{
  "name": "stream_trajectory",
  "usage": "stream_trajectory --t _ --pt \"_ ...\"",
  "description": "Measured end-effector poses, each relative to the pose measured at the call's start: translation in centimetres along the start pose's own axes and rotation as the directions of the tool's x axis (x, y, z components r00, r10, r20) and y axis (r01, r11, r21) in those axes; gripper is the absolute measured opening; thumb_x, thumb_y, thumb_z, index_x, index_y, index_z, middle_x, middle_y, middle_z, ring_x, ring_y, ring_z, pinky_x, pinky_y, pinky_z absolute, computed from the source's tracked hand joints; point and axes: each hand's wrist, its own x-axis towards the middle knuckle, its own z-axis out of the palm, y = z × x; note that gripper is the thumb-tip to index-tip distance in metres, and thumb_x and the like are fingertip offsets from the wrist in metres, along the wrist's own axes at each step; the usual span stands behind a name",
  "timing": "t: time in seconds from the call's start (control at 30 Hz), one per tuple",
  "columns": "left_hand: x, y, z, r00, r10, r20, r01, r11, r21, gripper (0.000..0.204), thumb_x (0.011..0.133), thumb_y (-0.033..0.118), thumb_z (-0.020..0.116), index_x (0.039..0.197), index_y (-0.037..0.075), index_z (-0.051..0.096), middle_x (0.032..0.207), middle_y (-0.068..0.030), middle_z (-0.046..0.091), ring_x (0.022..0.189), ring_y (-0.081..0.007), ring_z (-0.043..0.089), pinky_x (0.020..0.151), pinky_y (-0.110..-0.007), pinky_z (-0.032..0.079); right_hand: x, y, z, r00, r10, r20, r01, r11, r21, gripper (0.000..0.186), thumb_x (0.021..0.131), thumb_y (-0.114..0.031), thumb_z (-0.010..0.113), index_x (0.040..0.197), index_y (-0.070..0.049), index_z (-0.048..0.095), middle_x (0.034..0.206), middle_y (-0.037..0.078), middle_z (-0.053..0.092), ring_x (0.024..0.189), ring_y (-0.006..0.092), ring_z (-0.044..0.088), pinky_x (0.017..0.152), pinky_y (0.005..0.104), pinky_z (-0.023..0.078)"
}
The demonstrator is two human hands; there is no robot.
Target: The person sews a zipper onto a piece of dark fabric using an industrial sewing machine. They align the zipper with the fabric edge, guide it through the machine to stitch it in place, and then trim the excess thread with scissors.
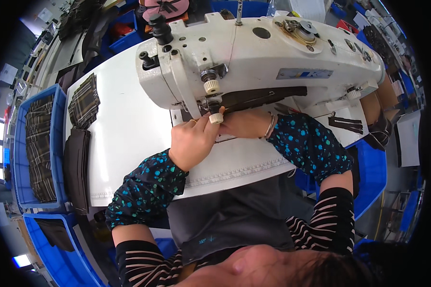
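A white sewing machine [254, 57] stands over the white work table [115, 158] with its printed ruler edge. My left hand [194, 141] is at the needle area, fingers curled under the presser mechanism; what they press or hold is hidden. My right hand [244, 124] lies just right of it, its fingertips hidden behind the left hand and machine. A long dark fabric strip [277, 91] lies behind my hands in the machine's opening, and metal scissors [282, 108] lie partly hidden beside my right wrist.
Plaid pieces [84, 100] and dark folded pieces [76, 167] lie at the table's left. Blue bins [62, 143] line the left side; another bin [373, 177] is below right. Small dark strips [345, 124] lie right of the machine, near a cardboard box [378, 98].
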Motion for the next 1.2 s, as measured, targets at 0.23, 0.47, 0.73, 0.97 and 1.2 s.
stream_trajectory --t 0.23,0.47,0.73,0.97,1.2 --pt "-2.2 -0.2 1.3 0.981 0.039 0.191 -0.043 0.999 0.018 0.035 0.090 0.018 0.071 0.121 0.003 0.071 0.114 -0.0116 0.079 0.065 -0.0154 0.068 0.053 -0.029 0.056 -5.0 -1.1 -0.2 0.906 0.402 0.135 -0.395 0.916 -0.072 0.031 0.100 -0.036 0.068 0.112 -0.008 0.076 0.100 0.013 0.076 0.087 0.0329 0.074 0.082 0.0452 0.059" --pt "-2.3 0.5 1.0 0.965 0.097 0.245 -0.151 0.965 0.214 0.037 0.083 0.013 0.067 0.115 -0.005 0.074 0.118 -0.0228 0.078 0.067 -0.0148 0.068 0.054 -0.027 0.055 -4.8 -7.7 -3.0 0.973 -0.059 -0.225 -0.035 0.919 -0.394 0.022 0.083 -0.016 0.076 0.099 -0.001 0.073 0.098 0.012 0.072 0.099 0.0288 0.072 0.086 0.0398 0.061" --pt "-4.2 -1.5 -1.8 0.977 0.136 0.164 -0.153 0.983 0.099 0.030 0.084 0.015 0.075 0.112 0.004 0.076 0.108 -0.0048 0.078 0.071 -0.0122 0.067 0.060 -0.025 0.054 -1.8 1.5 0.9 0.994 0.097 -0.041 -0.101 0.988 -0.114 0.037 0.092 -0.019 0.078 0.128 -0.011 0.077 0.108 0.009 0.078 0.094 0.0340 0.075 0.083 0.0440 0.060" --pt "-6.6 -3.9 -3.1 0.989 0.043 0.140 -0.026 0.992 -0.124 0.022 0.089 0.017 0.080 0.107 0.006 0.076 0.110 -0.0067 0.076 0.103 -0.0227 0.074 0.083 -0.034 0.060 -0.6 -0.1 1.2 0.984 0.056 -0.167 -0.090 0.975 -0.202 0.014 0.094 -0.021 0.074 0.100 -0.009 0.076 0.083 0.010 0.069 0.078 0.0333 0.068 0.069 0.0450 0.055" --pt "-5.6 -5.7 -1.9 0.873 -0.194 0.447 0.274 0.954 -0.121 0.041 0.096 0.030 0.067 0.122 -0.001 0.072 0.145 -0.0212 0.059 0.144 -0.0398 0.047 0.120 -0.058 0.035 -0.1 -0.2 1.5 0.946 0.080 -0.315 -0.111 0.990 -0.081 0.019 0.093 -0.023 0.074 0.088 -0.005 0.074 0.076 0.013 0.068 0.066 0.0365 0.065 0.059 0.0471 0.052"
